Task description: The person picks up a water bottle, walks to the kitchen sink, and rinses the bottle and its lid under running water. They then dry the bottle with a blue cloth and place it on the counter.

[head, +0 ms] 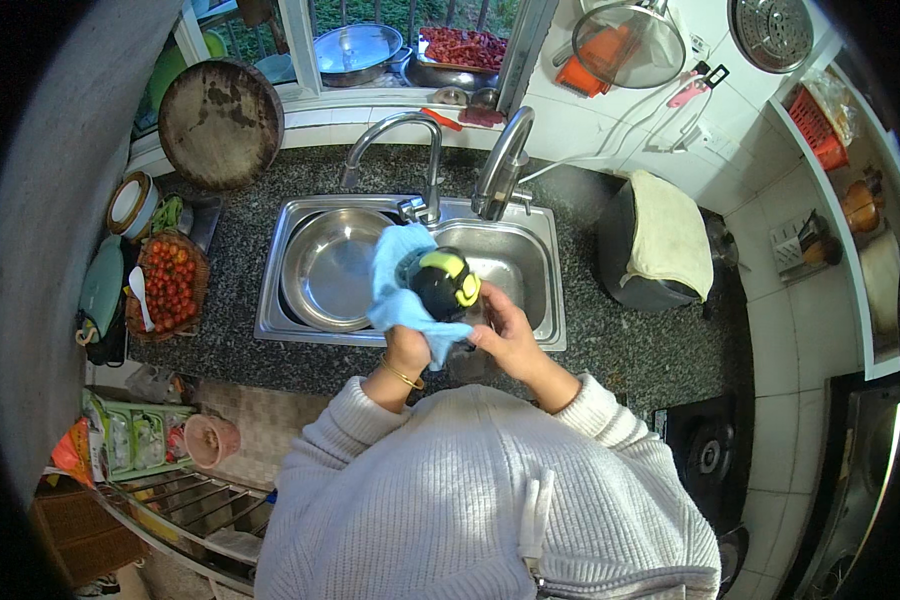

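A sports bottle with a black lid (441, 289) and yellow-green trim is held up over the sink's divider and front rim. Light blue cloth (399, 262) wraps its left side and runs across below the lid. My left hand (407, 351) grips the cloth at the lower left, its fingers mostly hidden. On the other side, my right hand (511, 339) curls around the bottle, thumb against the cloth's right corner. Most of the bottle's body is hidden by cloth and hands. Beneath is a double stainless steel sink (270, 300), with a round metal basin (337, 262) in its left bowl.
Two faucets, one curved (397, 120) and one thicker (502, 161), rise behind the sink. Cherry tomatoes (169, 277) fill a basket at left, with a white spoon (141, 296) on top. A round cutting board (221, 124) leans by the window. A dark appliance (622, 247) stands right under a cloth.
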`<state>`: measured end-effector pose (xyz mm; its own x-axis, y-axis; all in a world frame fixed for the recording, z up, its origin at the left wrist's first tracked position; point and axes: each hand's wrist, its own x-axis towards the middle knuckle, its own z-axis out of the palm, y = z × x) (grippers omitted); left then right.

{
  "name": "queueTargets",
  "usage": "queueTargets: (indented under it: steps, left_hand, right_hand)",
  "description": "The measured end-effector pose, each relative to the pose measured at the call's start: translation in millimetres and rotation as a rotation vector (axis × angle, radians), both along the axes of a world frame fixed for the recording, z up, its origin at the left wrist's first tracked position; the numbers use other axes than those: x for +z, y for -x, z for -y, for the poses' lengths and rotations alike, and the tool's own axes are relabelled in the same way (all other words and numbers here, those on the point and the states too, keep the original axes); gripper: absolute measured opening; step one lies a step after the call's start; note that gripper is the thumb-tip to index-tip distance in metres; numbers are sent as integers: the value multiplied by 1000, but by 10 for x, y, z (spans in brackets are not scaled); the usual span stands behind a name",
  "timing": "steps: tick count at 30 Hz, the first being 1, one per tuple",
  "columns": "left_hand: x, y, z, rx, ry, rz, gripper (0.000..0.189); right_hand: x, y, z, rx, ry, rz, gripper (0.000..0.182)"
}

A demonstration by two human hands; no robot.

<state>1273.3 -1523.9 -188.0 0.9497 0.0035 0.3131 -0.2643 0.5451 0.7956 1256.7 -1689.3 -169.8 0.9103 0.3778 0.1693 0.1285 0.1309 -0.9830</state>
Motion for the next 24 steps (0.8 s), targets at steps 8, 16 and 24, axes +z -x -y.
queueTargets:
  steps: [8,16,24]
  left_hand:
    - [544,-101,-180,351,-923,449,81]
    - [514,-92,-159,379,-933,452,36]
    - [160,-163,-128,267,-304,-169,23]
  right_hand:
    - [269,2,38,121,80,-61,82]
    - [553,91,-15,-164,891,465,89]
    - [384,80,108,-197,823,523,91]
